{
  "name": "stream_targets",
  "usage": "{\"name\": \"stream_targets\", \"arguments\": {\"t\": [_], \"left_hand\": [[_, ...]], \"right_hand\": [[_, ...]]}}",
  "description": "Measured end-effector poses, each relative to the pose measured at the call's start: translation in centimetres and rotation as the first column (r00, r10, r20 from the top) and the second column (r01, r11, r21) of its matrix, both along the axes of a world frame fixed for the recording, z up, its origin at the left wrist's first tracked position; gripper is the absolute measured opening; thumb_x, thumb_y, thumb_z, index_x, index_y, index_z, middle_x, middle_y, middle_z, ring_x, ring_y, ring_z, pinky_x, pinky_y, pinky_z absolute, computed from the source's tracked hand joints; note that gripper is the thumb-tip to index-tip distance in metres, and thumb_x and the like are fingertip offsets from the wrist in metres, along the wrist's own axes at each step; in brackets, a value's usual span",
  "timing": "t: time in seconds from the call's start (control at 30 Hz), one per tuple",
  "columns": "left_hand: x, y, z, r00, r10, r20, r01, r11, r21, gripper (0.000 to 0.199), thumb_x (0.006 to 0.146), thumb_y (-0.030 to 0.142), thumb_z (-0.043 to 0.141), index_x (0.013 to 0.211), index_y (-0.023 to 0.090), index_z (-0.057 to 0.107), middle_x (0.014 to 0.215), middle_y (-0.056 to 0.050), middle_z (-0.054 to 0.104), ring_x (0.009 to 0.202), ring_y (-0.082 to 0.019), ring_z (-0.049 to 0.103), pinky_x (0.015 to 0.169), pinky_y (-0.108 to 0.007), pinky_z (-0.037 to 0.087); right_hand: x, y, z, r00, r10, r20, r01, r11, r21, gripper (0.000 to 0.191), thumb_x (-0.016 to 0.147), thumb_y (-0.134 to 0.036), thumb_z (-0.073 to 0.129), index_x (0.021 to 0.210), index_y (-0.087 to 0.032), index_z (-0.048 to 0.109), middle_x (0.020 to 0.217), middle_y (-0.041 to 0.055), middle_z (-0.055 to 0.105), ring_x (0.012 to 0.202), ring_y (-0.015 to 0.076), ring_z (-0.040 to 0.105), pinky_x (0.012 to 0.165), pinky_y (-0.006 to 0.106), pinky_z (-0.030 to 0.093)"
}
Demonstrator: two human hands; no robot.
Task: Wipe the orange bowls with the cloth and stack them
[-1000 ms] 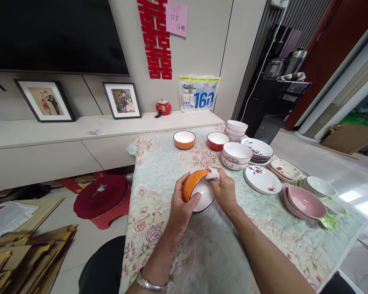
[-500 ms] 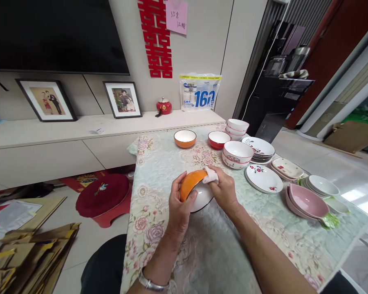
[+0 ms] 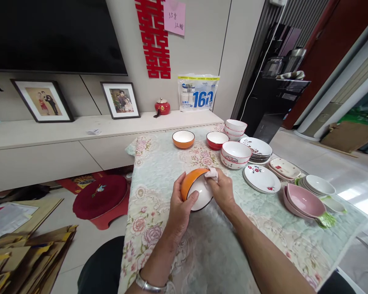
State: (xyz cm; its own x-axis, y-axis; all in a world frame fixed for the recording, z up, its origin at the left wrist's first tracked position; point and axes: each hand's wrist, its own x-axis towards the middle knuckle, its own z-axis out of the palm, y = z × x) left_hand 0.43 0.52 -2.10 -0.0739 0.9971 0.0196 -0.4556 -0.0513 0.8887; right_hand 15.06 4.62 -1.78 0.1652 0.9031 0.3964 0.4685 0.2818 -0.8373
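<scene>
An orange bowl with a white inside and dark rim (image 3: 202, 194) is held tilted above the table, its opening turned toward me and to the right. My left hand (image 3: 181, 202) grips its left side, the thumb over the rim and the fingers behind the orange outside. A white cloth (image 3: 212, 174) is pinched in my right hand (image 3: 222, 188) and folded over the bowl's upper right rim. Behind it on the table stand another orange bowl (image 3: 183, 139) and a red bowl (image 3: 217, 140).
On the flowered tablecloth (image 3: 153, 192), stacked white bowls (image 3: 236, 153), plates (image 3: 261, 179) and pink bowls (image 3: 305, 201) line the right side. A cabinet top (image 3: 119, 124) runs behind. To the left is a red stool (image 3: 99, 196).
The bowl has turned slightly, showing more of its white inside. My right hand and the cloth have shifted slightly along the rim. The whole view has moved a little.
</scene>
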Motion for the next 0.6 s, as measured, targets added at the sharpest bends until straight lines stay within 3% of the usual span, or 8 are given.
{"name": "stream_targets", "arguments": {"t": [0.13, 0.2, 0.27, 0.33, 0.43, 0.5, 0.6], "left_hand": [[-0.4, 0.0, -0.2, 0.992, 0.017, -0.125, -0.011, 0.999, 0.049, 0.061, 0.075, 0.030, 0.077, 0.132, 0.024, 0.056, 0.136, -0.008, 0.060, 0.128, -0.030, 0.054, 0.111, -0.044, 0.039], [-0.4, -0.1, -0.1, 0.991, 0.033, -0.129, -0.023, 0.996, 0.083, 0.059, 0.076, 0.032, 0.077, 0.131, 0.024, 0.058, 0.137, -0.008, 0.060, 0.129, -0.030, 0.053, 0.113, -0.043, 0.037], [-0.4, -0.2, 0.1, 0.996, 0.040, -0.078, -0.033, 0.996, 0.084, 0.058, 0.077, 0.033, 0.076, 0.131, 0.024, 0.058, 0.137, -0.008, 0.061, 0.128, -0.030, 0.054, 0.112, -0.043, 0.039], [-0.2, -0.3, 0.4, 0.997, 0.072, 0.002, -0.072, 0.996, 0.055, 0.055, 0.077, 0.034, 0.075, 0.129, 0.023, 0.059, 0.134, -0.009, 0.063, 0.126, -0.030, 0.056, 0.110, -0.044, 0.041], [0.1, -0.3, 0.9, 0.982, 0.135, 0.129, -0.135, 0.991, -0.009, 0.053, 0.079, 0.037, 0.073, 0.127, 0.021, 0.060, 0.131, -0.011, 0.065, 0.124, -0.032, 0.058, 0.105, -0.046, 0.046], [0.1, -0.2, 1.2, 0.970, 0.144, 0.196, -0.140, 0.990, -0.034, 0.052, 0.080, 0.038, 0.072, 0.127, 0.020, 0.059, 0.130, -0.011, 0.066, 0.123, -0.032, 0.060, 0.103, -0.046, 0.049], [0.1, 0.2, 1.3, 0.955, 0.128, 0.267, -0.113, 0.991, -0.071, 0.053, 0.082, 0.040, 0.072, 0.130, 0.021, 0.058, 0.130, -0.011, 0.066, 0.122, -0.030, 0.061, 0.103, -0.044, 0.049]], "right_hand": [[0.8, -0.9, 1.3, 0.913, -0.007, 0.408, -0.143, 0.930, 0.337, 0.046, 0.076, -0.008, 0.046, 0.118, -0.017, 0.063, 0.109, 0.0097, 0.074, 0.099, 0.0222, 0.069, 0.086, 0.033, 0.053], [0.8, -1.1, 1.7, 0.886, -0.017, 0.463, -0.185, 0.903, 0.389, 0.048, 0.076, -0.006, 0.044, 0.120, -0.016, 0.061, 0.109, 0.0098, 0.074, 0.102, 0.0214, 0.069, 0.086, 0.031, 0.053], [0.5, -1.1, 1.8, 0.900, -0.020, 0.435, -0.157, 0.917, 0.367, 0.044, 0.078, -0.009, 0.047, 0.118, -0.017, 0.062, 0.110, 0.0097, 0.074, 0.100, 0.0220, 0.070, 0.085, 0.031, 0.053], [0.1, -0.9, 1.9, 0.937, -0.006, 0.350, -0.090, 0.962, 0.256, 0.035, 0.081, -0.017, 0.051, 0.114, -0.019, 0.063, 0.107, 0.0084, 0.074, 0.094, 0.0226, 0.071, 0.081, 0.032, 0.053], [-0.3, -0.7, 1.8, 0.977, 0.058, 0.204, -0.056, 0.998, -0.019, 0.023, 0.085, -0.029, 0.057, 0.105, -0.021, 0.065, 0.096, 0.0056, 0.075, 0.084, 0.0219, 0.069, 0.074, 0.031, 0.052], [-0.3, -0.6, 1.6, 0.982, 0.155, 0.111, -0.129, 0.969, -0.211, 0.020, 0.087, -0.036, 0.057, 0.097, -0.020, 0.065, 0.086, 0.0047, 0.073, 0.075, 0.0207, 0.068, 0.065, 0.029, 0.051], [0.1, -0.6, 1.6, 0.948, 0.319, -0.019, -0.292, 0.841, -0.455, 0.030, 0.091, -0.047, 0.052, 0.091, -0.019, 0.061, 0.070, 0.0023, 0.068, 0.052, 0.0171, 0.060, 0.048, 0.026, 0.044]]}}
